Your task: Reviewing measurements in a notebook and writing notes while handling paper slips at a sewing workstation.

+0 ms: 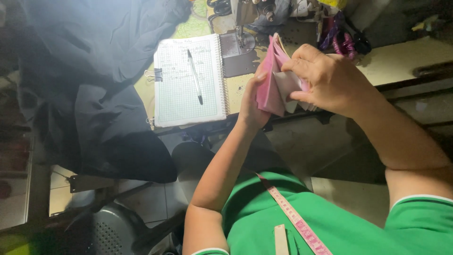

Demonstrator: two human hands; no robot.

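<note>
Pink booklet (270,87) was held up between both hands, over the near edge of the sewing table (401,59), just right of the notebook. Nearest the camera: green shirt (339,226) with a pink measuring tape (295,218) draped diagonally across the chest, a pale strip beside its lower end. Left hand (252,101) was behind/under the booklet's pink cover, fingers extended flat along it, fingertips reaching near the top edge, supporting rather than clenching. Right hand (325,80) was curled over the loose pale pages on the right side, thumb and fingers pinching a few sheets; exact page count couldn't be told. Booklet was fanned open, upright, spine side toward the left hand. Just left of it, a spiral-bound graph-paper notebook (188,80) lay flat on the table, handwriting on the upper part, a pen (194,75) lying diagonally on the page, a binder clip (153,74) on its left edge. Dark fabric (99,71) piled left of the notebook, hanging off the table. Behind the booklet, sewing machine (245,19) needle area and plate, well lit. Far right at the back, purple thread spools (343,45) and clutter, too dim to resolve. Below the table, tiled floor and a grey perforated stool (113,231).
</note>
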